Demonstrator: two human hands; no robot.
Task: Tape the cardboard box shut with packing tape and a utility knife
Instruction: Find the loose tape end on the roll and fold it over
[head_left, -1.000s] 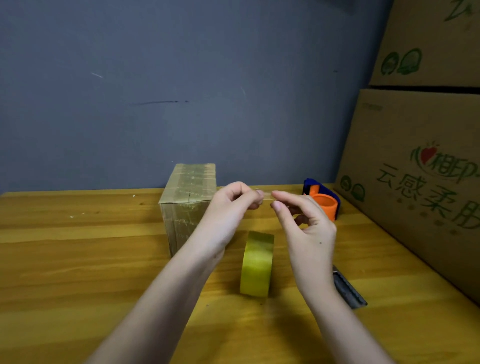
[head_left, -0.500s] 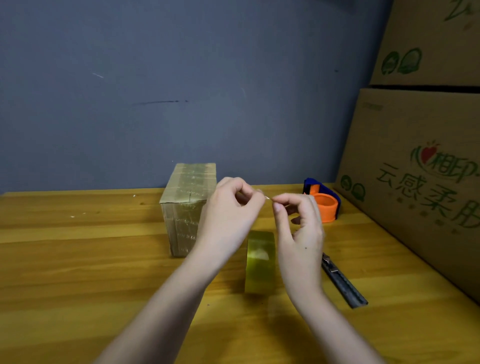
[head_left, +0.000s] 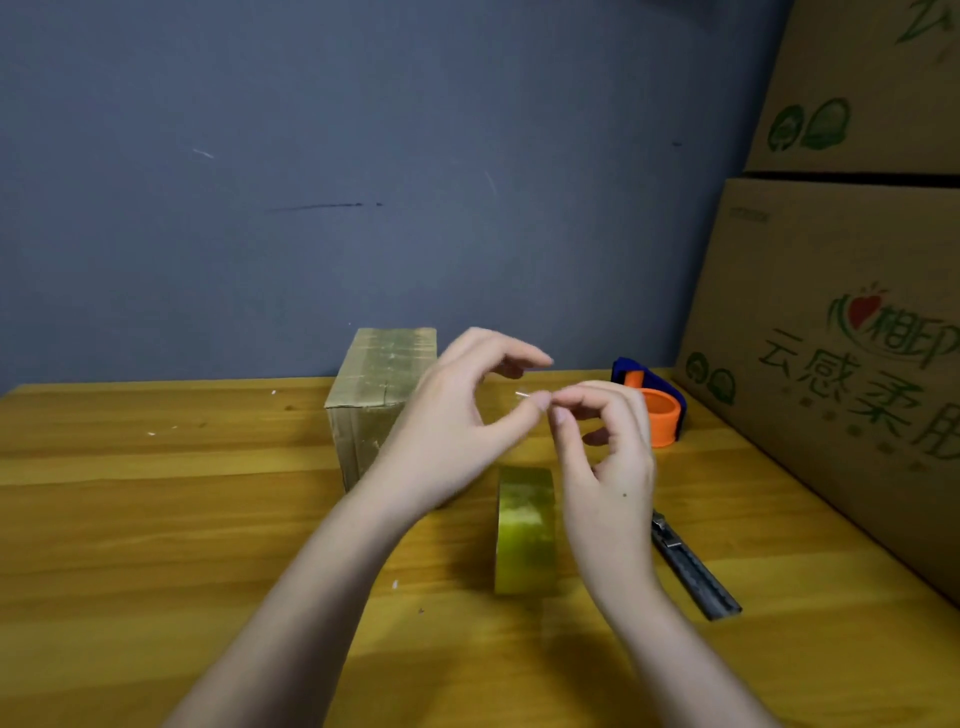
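From my remote seat I see the cardboard box (head_left: 382, 400) standing on the wooden surface (head_left: 156, 519) at about 11 o'clock from the hands, its long axis running away from me toward the blue wall (head_left: 363, 156), its top glossy with tape. The tape roll (head_left: 524, 530) stands on edge at 6 o'clock below the fingertips, its flat faces turned left and right. The utility knife (head_left: 693, 571) lies flat at 4 o'clock, long axis slanting from near right up toward far left.

Left hand (head_left: 457, 421): grip half spread, thumb tip meeting the right hand (head_left: 605, 457) — whose thumb and forefinger are pressed together. Something thin and clear seems caught between them; I cannot tell for sure. An orange-and-blue dispenser (head_left: 654, 405) sits at 2 o'clock, beside large printed cartons (head_left: 831, 364).
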